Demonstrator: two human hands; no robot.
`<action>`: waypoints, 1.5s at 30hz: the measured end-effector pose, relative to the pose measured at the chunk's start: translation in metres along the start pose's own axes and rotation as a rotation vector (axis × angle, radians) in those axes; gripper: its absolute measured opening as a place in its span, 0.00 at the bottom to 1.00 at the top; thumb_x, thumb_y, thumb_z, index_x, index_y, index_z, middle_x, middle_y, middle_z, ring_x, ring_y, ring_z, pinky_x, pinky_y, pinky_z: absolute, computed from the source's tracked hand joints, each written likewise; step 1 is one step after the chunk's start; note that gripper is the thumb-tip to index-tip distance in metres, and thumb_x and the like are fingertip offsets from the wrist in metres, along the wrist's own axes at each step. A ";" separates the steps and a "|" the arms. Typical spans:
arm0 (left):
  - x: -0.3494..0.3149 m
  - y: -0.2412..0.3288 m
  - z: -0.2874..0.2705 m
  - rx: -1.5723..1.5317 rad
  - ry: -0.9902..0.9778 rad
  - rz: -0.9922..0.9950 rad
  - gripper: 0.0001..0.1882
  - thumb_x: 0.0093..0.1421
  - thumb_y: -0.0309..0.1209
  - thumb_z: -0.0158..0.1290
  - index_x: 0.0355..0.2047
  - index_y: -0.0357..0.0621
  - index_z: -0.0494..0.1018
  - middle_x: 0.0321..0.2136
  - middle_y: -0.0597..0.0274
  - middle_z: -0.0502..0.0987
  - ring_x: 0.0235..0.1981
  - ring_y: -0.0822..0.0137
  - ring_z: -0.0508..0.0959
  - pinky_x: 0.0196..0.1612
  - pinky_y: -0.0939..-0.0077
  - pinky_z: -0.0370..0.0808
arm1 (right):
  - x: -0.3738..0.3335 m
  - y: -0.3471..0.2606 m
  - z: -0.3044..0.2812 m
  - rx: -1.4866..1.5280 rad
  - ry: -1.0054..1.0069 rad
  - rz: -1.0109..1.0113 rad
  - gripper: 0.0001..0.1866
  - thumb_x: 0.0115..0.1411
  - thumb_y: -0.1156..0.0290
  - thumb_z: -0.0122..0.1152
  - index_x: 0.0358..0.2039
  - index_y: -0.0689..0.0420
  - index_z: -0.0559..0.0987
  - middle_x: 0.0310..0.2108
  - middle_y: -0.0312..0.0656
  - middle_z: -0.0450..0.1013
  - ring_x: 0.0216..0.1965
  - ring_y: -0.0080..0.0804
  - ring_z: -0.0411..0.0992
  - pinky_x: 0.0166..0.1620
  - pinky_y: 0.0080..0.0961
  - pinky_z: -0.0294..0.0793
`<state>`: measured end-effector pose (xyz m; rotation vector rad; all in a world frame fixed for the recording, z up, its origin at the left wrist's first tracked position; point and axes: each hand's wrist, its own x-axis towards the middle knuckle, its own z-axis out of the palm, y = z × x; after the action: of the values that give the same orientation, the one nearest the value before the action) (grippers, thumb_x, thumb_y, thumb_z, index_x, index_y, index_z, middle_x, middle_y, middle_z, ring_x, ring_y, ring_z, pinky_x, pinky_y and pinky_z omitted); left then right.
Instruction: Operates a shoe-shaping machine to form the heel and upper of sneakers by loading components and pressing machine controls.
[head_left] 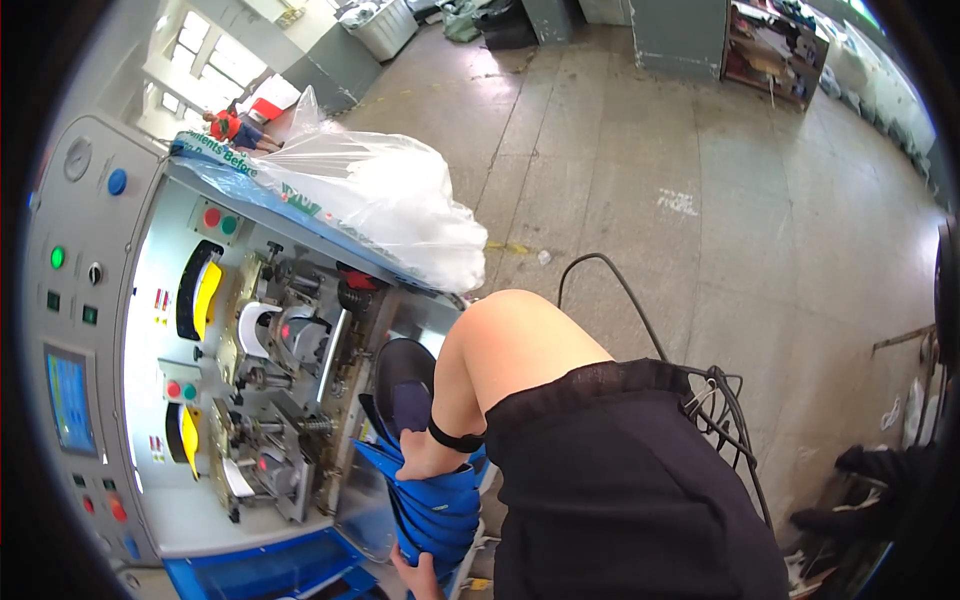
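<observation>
My right hand (428,457) has a black band at its wrist and reaches across from the right. Its fingers are closed on the upper end of a stack of curved blue pieces (440,510), beside a dark, rounded piece (405,375). At the lower edge, my left hand (418,577) grips the bottom end of the same stack; only its thumb and part of its fingers show. Just left of the stack is a machine (145,260) with metal moulds (300,335). White curved pieces (255,330) sit at the moulds, with small red light spots on them.
A control panel (72,395) with a screen and buttons lines the machine's left side. A clear plastic bag (400,200) of white material lies along its top edge. Blue trays (265,570) stand below. A black cable (640,310) loops at right. A person (228,127) in red is far off.
</observation>
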<state>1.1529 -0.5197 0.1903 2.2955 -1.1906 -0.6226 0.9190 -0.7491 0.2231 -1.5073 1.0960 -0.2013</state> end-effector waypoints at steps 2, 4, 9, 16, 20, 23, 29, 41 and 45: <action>0.040 0.017 -0.007 -0.156 -0.123 0.060 0.36 0.52 0.29 0.57 0.61 0.33 0.60 0.53 0.45 0.69 0.52 0.56 0.70 0.57 0.63 0.65 | 0.031 0.005 -0.005 0.090 0.044 0.055 0.48 0.50 0.39 0.63 0.56 0.70 0.65 0.52 0.60 0.71 0.54 0.56 0.70 0.57 0.43 0.68; 0.063 -0.001 -0.028 -0.158 -0.086 0.009 0.36 0.51 0.29 0.57 0.61 0.33 0.60 0.53 0.46 0.69 0.52 0.56 0.70 0.57 0.63 0.65 | 0.062 -0.010 0.002 0.123 0.030 0.045 0.49 0.50 0.38 0.63 0.56 0.71 0.65 0.52 0.60 0.71 0.55 0.56 0.70 0.58 0.43 0.68; 0.141 -0.033 -0.028 -0.303 -0.092 -0.023 0.37 0.44 0.24 0.53 0.59 0.34 0.62 0.45 0.51 0.73 0.48 0.61 0.73 0.55 0.71 0.67 | 0.122 -0.015 0.013 0.237 0.051 0.115 0.51 0.49 0.36 0.61 0.56 0.73 0.65 0.54 0.61 0.69 0.56 0.55 0.69 0.58 0.41 0.68; 0.215 -0.074 -0.008 -0.158 -0.034 0.104 0.31 0.52 0.30 0.48 0.61 0.50 0.68 0.54 0.41 0.70 0.57 0.49 0.69 0.62 0.65 0.62 | 0.159 -0.015 0.007 0.361 -0.122 0.130 0.52 0.53 0.32 0.54 0.54 0.76 0.69 0.55 0.60 0.69 0.58 0.50 0.68 0.59 0.37 0.67; 0.216 -0.069 -0.011 -0.134 0.006 0.137 0.32 0.54 0.36 0.56 0.61 0.49 0.67 0.62 0.40 0.59 0.62 0.45 0.62 0.63 0.60 0.60 | 0.178 0.041 0.013 0.202 -0.075 0.006 0.42 0.58 0.38 0.52 0.53 0.70 0.71 0.51 0.58 0.72 0.54 0.50 0.71 0.57 0.36 0.68; 0.205 -0.048 -0.006 -0.123 0.100 0.220 0.37 0.53 0.42 0.61 0.63 0.48 0.64 0.63 0.39 0.55 0.64 0.42 0.59 0.64 0.56 0.58 | 0.181 0.060 0.013 0.057 0.043 -0.235 0.32 0.60 0.47 0.53 0.49 0.66 0.72 0.47 0.60 0.73 0.49 0.53 0.72 0.52 0.37 0.69; 0.183 -0.015 -0.031 -0.143 0.403 0.531 0.25 0.50 0.37 0.63 0.47 0.40 0.74 0.53 0.44 0.70 0.52 0.48 0.72 0.56 0.56 0.68 | 0.121 -0.001 -0.023 0.096 0.741 -0.202 0.22 0.67 0.62 0.52 0.52 0.67 0.68 0.43 0.52 0.73 0.44 0.38 0.72 0.49 0.30 0.69; 0.206 0.128 -0.051 -1.858 -0.850 0.278 0.28 0.67 0.45 0.48 0.63 0.45 0.62 0.59 0.55 0.70 0.61 0.54 0.68 0.64 0.55 0.62 | 0.034 -0.162 0.028 1.255 0.024 -0.389 0.19 0.72 0.57 0.38 0.50 0.55 0.72 0.42 0.34 0.74 0.43 0.26 0.71 0.50 0.28 0.69; 0.211 0.126 -0.094 -1.802 -0.685 0.384 0.20 0.68 0.36 0.48 0.58 0.43 0.66 0.52 0.56 0.75 0.52 0.53 0.76 0.56 0.56 0.73 | 0.040 -0.132 0.023 0.329 0.568 -0.811 0.15 0.68 0.72 0.47 0.54 0.60 0.65 0.49 0.40 0.67 0.44 0.25 0.69 0.50 0.24 0.68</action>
<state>1.2391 -0.7414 0.3026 0.3283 -0.6125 -1.4845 1.0234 -0.7809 0.3101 -1.5503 0.7514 -1.3678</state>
